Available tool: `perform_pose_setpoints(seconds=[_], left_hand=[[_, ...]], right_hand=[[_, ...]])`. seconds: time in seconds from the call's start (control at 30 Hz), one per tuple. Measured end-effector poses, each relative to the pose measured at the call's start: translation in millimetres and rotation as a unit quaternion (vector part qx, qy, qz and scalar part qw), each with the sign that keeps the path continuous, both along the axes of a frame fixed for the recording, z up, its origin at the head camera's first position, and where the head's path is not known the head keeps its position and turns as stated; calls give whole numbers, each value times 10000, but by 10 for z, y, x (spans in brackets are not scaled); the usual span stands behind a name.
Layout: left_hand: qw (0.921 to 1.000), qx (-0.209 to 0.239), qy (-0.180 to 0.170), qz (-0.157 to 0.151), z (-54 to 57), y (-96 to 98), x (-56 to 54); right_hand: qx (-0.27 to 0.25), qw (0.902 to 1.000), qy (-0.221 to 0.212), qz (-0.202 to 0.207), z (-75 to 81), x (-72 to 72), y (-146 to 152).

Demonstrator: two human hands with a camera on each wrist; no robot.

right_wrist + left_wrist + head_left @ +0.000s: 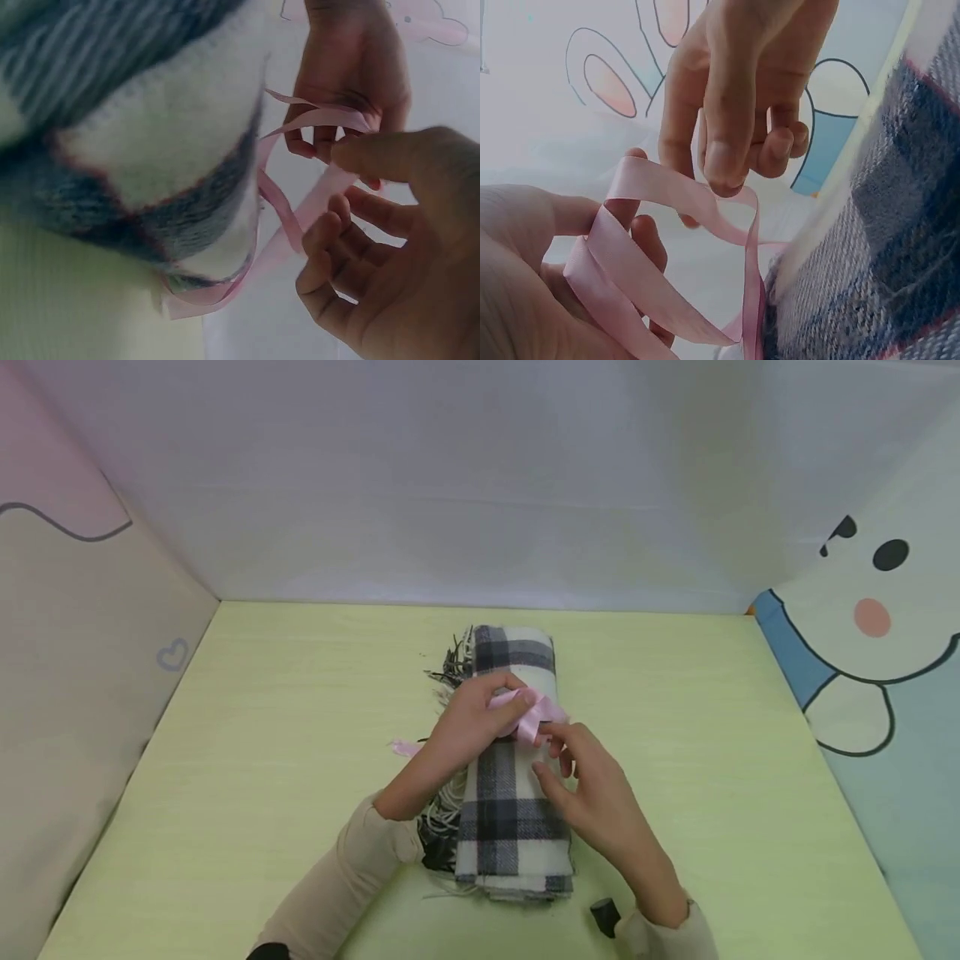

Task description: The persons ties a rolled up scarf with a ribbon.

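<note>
A folded black, grey and white plaid scarf [517,810] with fringe along its left side lies lengthwise on the table. Pink satin ribbon [531,720] goes round its middle and rises in loops above it. My left hand [476,714] pinches a ribbon loop between thumb and fingers, as the left wrist view also shows. From the right, my right hand [600,785] reaches in, its fingertips at the ribbon and its thumb apart from the index finger. In the right wrist view the ribbon [277,214] passes behind the right fingers [330,247]; whether they touch it is unclear.
The pale yellow table [300,693] is bounded by a white back wall [450,527] and printed side panels. One ribbon end [407,748] lies left of the scarf. A small black object [604,916] sits by the right sleeve.
</note>
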State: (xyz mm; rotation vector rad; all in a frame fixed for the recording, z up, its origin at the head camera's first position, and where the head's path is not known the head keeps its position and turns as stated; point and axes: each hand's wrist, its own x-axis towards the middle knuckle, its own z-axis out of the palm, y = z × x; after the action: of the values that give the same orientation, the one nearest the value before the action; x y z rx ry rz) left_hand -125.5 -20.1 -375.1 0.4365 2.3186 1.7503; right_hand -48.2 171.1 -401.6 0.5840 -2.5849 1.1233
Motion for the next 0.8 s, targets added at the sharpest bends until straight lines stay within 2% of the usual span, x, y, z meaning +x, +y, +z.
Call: perform_pose_setpoints(seconds=[0.13,0.2,0.3,0.37,0.43,0.53,0.67,0.8], left_hand=[[9999,-72,132,57,-7,27,-27],[9999,-61,101,67,-9,32,-43],[9999,-51,121,101,-11,22,-68],[9998,-11,166,93,-14,9,-82],[9996,-43,260,64,-19,-3,-94],[9996,65,264,-76,-16,-12,-104],[9995,158,201,-168,19,-13,-114],[9996,171,72,-199,63,-19,-132]], right_hand=[[63,9997,49,-219,-18,-56,7],[-176,9993,-181,-282,-19,-69,41],[-845,9927,-846,-185,9,-80,127],[-1356,9807,-1407,-63,47,-83,194],[-1794,9644,-1942,66,96,-85,261],[-2196,9404,-2574,336,171,-84,356],[-2394,9152,-3160,722,259,-101,484],[-2284,8940,-3669,1179,353,-139,603]])
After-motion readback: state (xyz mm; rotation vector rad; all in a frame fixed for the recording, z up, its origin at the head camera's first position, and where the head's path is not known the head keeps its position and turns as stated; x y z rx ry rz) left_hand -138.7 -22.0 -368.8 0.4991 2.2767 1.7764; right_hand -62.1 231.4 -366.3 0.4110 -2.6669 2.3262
